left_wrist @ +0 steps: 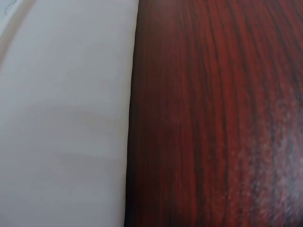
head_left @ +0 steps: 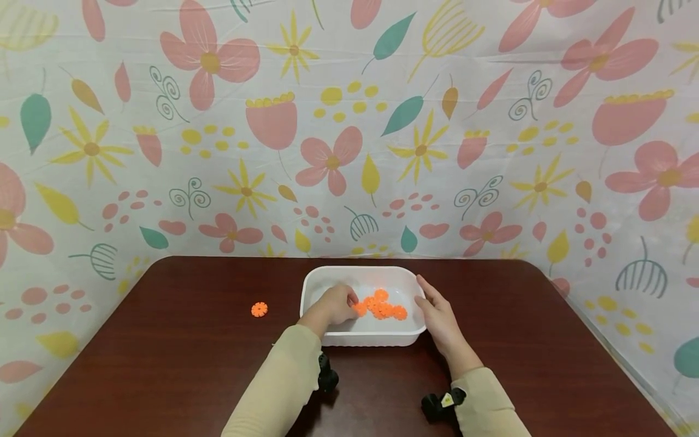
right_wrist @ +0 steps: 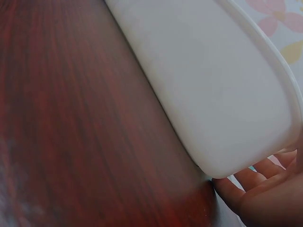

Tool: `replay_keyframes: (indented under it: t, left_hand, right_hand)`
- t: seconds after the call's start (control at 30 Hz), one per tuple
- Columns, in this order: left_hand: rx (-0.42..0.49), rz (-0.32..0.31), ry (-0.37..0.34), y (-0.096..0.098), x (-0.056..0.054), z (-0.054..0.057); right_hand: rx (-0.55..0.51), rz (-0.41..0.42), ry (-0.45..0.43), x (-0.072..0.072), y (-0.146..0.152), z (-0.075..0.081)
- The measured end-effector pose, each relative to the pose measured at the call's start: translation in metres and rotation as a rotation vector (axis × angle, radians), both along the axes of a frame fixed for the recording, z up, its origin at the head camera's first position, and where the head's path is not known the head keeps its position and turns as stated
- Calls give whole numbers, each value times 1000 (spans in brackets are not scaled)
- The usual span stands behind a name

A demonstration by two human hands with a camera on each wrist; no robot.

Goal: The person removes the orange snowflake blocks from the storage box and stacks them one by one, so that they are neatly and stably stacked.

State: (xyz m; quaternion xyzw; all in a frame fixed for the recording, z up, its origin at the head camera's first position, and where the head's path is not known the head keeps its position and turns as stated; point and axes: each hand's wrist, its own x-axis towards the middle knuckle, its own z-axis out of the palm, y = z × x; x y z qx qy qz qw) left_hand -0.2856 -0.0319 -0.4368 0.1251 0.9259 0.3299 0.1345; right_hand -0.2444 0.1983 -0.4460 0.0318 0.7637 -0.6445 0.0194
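Observation:
A white rectangular plastic tray (head_left: 360, 338) stands on the table, with several orange flower-shaped plastic pieces (head_left: 382, 309) in a loose cluster inside. My left hand (head_left: 337, 303) reaches over the tray's left side, its curled fingers and thumb pinching an orange piece (head_left: 360, 309) at the left of the cluster. At the right end, my right hand (head_left: 441, 315) grips the rim, thumb at the inner edge and fingers outside. The right wrist view has those fingers (right_wrist: 255, 182) against the tray's outer corner. Only the tray's outer wall (left_wrist: 66, 118) and table show in the left wrist view.
One more orange flower-shaped piece (head_left: 259, 309) lies on the dark brown wooden table (head_left: 207, 364), left of the tray. A flower-patterned cloth (head_left: 338, 152) hangs behind the table. Black wrist cameras (head_left: 327, 373) sit under both sleeves.

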Motion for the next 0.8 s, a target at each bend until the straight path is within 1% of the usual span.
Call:
replay_keyframes:
  t: [0.1, 0.23, 0.37, 0.43, 0.6, 0.73, 0.8]
  left_hand:
    - [25, 9, 2, 0, 0, 1]
    - [88, 32, 11, -2, 1, 1]
    - [144, 25, 10, -5, 4, 0]
    - [175, 25, 4, -6, 5, 0]
    - [268, 48, -25, -5, 5, 3]
    - [310, 43, -8, -8, 5, 7]
    - [316, 38, 18, -9, 4, 8]
  right_hand:
    - [-1, -4, 4, 0, 0, 1]
    - [3, -5, 9, 0, 1, -1]
    - [9, 0, 0, 1, 0, -5]
    - [11, -1, -1, 1, 0, -6]
    - [10, -8, 14, 0, 1, -6]
    - [8, -5, 24, 0, 1, -5]
    - [7, -7, 23, 0, 1, -4]
